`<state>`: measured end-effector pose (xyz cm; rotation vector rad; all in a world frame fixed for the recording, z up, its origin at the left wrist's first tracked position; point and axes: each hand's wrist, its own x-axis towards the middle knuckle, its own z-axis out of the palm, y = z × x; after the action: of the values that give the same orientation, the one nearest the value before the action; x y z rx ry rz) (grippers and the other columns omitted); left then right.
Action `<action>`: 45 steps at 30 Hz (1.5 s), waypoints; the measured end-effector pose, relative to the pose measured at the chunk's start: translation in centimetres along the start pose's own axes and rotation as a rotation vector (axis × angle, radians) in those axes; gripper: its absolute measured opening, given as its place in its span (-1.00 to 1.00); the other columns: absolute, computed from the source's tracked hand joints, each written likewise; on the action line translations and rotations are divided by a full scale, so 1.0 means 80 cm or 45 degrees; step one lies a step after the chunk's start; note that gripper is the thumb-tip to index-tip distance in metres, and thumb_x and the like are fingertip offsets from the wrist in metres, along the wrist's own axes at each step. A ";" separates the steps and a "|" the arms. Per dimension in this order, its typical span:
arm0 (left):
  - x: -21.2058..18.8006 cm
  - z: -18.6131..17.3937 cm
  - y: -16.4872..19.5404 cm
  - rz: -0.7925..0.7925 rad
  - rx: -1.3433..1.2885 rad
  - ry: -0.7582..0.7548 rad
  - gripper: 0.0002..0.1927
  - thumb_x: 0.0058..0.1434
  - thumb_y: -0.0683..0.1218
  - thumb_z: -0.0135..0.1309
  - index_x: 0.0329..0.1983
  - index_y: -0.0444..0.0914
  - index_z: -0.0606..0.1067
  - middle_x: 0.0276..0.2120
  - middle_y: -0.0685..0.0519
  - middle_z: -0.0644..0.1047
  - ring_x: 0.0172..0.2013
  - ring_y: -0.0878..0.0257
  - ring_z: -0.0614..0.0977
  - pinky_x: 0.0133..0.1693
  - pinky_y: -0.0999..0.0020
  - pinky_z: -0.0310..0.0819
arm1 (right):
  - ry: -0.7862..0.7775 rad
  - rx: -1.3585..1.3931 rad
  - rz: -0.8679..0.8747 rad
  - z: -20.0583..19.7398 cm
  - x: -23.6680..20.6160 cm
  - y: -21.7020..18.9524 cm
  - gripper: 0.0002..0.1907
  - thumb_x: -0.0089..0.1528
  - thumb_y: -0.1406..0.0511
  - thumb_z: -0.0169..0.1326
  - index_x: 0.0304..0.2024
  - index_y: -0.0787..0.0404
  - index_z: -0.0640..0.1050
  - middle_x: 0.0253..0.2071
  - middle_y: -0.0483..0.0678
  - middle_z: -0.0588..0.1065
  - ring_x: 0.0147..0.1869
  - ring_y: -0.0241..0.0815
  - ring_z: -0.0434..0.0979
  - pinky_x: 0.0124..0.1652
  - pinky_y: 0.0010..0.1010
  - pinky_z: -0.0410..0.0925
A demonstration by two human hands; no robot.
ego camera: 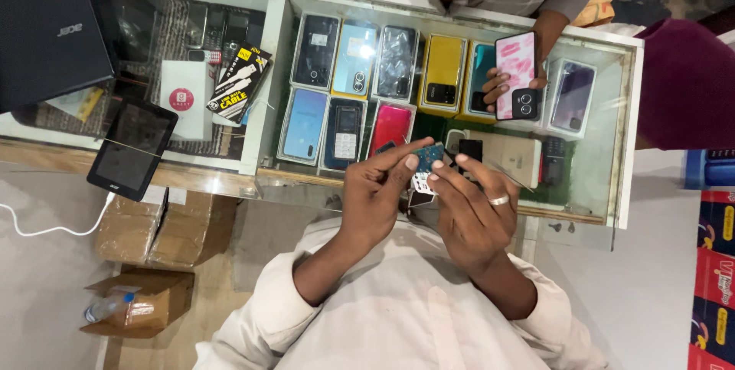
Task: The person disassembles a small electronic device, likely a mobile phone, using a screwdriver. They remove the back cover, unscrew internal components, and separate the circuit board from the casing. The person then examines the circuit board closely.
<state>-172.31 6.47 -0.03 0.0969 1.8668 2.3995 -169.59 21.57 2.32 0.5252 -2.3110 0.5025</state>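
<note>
while both hands (pixel 429 186) pinch one small blue circuit board (pixel 429 157), ten phones in glass counter (pixel 624 133), one tablet (pixel 132 146)

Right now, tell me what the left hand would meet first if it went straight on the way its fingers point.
The left hand points at the small blue circuit board it pinches; beyond that, probably the right hand fingertips, though depth is unclear.

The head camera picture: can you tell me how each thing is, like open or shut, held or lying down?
Small circuit board: pinched between both hands' fingertips.
Left hand: gripping the board.
Right hand: gripping the board, ring on one finger.
Pink phone: held by another person's hand across the counter.
Tablet: screen dark, cable attached.
Laptop: lid shut.
Cardboard box: open, on floor.
</note>
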 end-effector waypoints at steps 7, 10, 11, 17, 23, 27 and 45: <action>0.003 -0.007 -0.007 0.044 0.001 0.086 -0.69 0.46 -0.08 0.06 0.19 -0.27 0.57 -0.37 0.22 0.60 -0.47 0.57 0.36 -0.47 0.58 0.22 | -0.102 0.103 0.011 0.009 0.004 -0.001 -0.91 0.27 0.49 0.20 -0.26 0.24 0.57 -0.02 -0.03 0.64 0.30 0.04 0.54 0.10 -0.15 0.34; 0.006 -0.010 -0.008 0.045 0.052 0.138 -0.69 0.46 -0.07 0.06 0.19 -0.27 0.60 -0.42 0.21 0.57 -0.50 0.57 0.30 -0.50 0.59 0.16 | -0.125 0.136 0.015 0.011 0.007 -0.003 -0.89 0.29 0.51 0.16 -0.27 0.24 0.52 0.01 0.01 0.63 0.31 0.05 0.54 0.13 -0.13 0.34; 0.008 -0.011 -0.009 0.040 0.053 0.149 -0.69 0.46 -0.07 0.06 0.18 -0.27 0.60 -0.42 0.22 0.58 -0.51 0.57 0.31 -0.50 0.59 0.17 | -0.143 0.137 0.018 0.012 0.008 -0.004 -0.89 0.29 0.51 0.15 -0.26 0.24 0.51 0.03 0.01 0.62 0.32 0.06 0.53 0.14 -0.11 0.34; 0.022 -0.020 -0.016 0.001 0.013 0.147 -0.69 0.45 -0.05 0.07 0.16 -0.27 0.60 -0.40 0.23 0.59 -0.50 0.57 0.35 -0.49 0.60 0.22 | -0.223 0.246 0.085 0.017 0.011 -0.002 -0.83 0.25 0.56 0.10 -0.21 0.25 0.45 0.14 0.06 0.57 0.39 0.09 0.47 0.17 -0.08 0.34; 0.037 -0.027 -0.023 -0.024 0.075 0.127 -0.69 0.44 -0.05 0.07 0.14 -0.26 0.62 -0.47 0.22 0.53 -0.51 0.56 0.33 -0.50 0.59 0.19 | -0.231 0.372 0.144 0.020 0.017 0.009 -0.80 0.23 0.59 0.08 -0.22 0.26 0.42 0.12 0.07 0.59 0.40 0.14 0.45 0.23 -0.11 0.36; 0.042 -0.021 -0.027 -0.033 0.082 0.133 -0.70 0.44 -0.06 0.07 0.12 -0.27 0.63 -0.47 0.21 0.53 -0.51 0.54 0.35 -0.50 0.58 0.20 | -0.148 0.542 0.310 0.014 0.010 0.018 -0.79 0.19 0.61 0.08 -0.23 0.27 0.43 0.04 0.05 0.61 0.37 0.12 0.51 0.29 -0.15 0.40; 0.025 -0.040 -0.035 0.016 0.239 0.198 -0.68 0.49 -0.01 0.08 0.14 -0.30 0.63 -0.45 0.24 0.44 -0.44 0.53 0.30 -0.39 0.58 0.14 | -0.077 0.155 0.821 0.057 -0.185 0.144 -0.67 0.02 0.65 0.17 -0.23 0.24 0.59 -0.13 -0.01 0.62 0.05 -0.08 0.62 0.08 -0.31 0.44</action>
<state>-174.55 4.31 -3.56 -0.0664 2.1626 2.2935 -167.96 32.40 -13.58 -0.1754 -2.4945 0.9409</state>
